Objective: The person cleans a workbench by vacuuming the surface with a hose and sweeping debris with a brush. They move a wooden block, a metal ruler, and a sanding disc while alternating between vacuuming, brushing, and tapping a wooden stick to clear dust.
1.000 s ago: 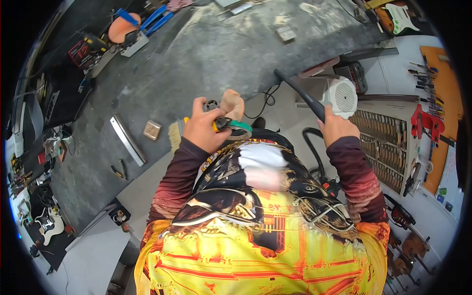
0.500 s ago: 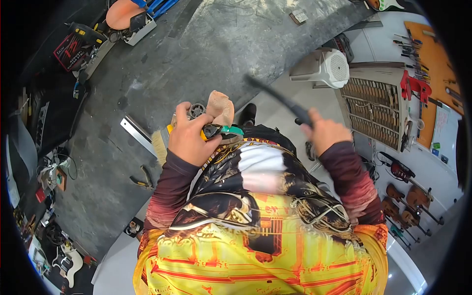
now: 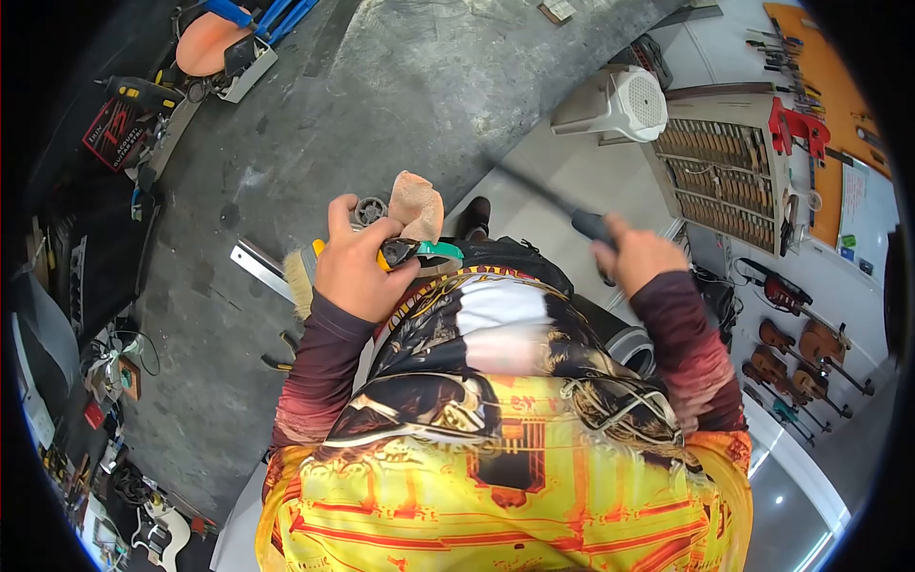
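Observation:
My left hand is at the bench edge near my body, fingers curled over a yellow-and-black tool that it mostly hides. Against that tool lies a green band, like the rim of a tape roll. Just beyond the fingers are a grey spoked wheel and a worn pinkish piece that looks like sandpaper. My right hand, closed, grips the thick dark handle of a long thin dark tool. It points up and left over the floor; its far end is blurred.
A pale-bristled brush, a metal ruler and pliers lie left of my hand on the grey bench. Right of the bench are a white stool, a tool rack and hanging guitars.
The view has shifted slightly, and the bench items sit a little further left. The tool in my right hand stays raised and blurred. My left hand keeps its place on the same things.

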Demonstrator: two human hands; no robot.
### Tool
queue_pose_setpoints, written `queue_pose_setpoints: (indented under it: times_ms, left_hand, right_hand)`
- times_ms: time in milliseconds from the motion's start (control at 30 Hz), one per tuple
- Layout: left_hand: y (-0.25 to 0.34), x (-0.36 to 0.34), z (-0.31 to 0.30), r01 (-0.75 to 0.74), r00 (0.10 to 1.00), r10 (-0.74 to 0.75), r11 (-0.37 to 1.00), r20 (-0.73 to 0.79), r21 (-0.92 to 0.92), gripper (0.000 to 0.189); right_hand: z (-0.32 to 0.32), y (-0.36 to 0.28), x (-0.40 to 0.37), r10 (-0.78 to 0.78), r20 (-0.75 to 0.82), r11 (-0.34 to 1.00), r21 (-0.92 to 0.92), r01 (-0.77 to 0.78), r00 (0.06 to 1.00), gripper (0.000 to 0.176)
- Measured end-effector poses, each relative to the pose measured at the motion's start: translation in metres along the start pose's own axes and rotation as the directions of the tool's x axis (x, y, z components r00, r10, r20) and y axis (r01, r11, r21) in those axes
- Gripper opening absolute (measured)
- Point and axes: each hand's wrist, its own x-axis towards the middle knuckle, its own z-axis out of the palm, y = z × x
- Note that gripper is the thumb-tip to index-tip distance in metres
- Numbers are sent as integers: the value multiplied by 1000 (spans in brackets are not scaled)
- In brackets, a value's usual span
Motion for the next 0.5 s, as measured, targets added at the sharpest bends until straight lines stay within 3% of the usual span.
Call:
queue_pose_setpoints:
  times_ms: [100,267,333,433,500]
  left_hand:
    - [2,0,0,-20,1000,20,1000,-13,13,29]
    - [-3,-2,5,-55,998,56,996,-19,76,29]
    - [-2,2,5,-47,998,49,996,-29,75,29]
    - [-4,6,10,-72,997,74,994,-26,80,30]
    - [-4,7,15,-91,994,98,989,-53,115,32]
  right_hand:
    - [-2,55,48,202,-184,979,38,-199,962,41]
    - [5,41,69,183,-179,983,12,-184,967,41]
    - [8,10,45,96,-179,994,-32,-103,979,44]
    - [4,-36,-2,-180,-132,973,-169,157,975,46]
    - [4,-52,-20,-323,-96,944,-103,313,941,45]
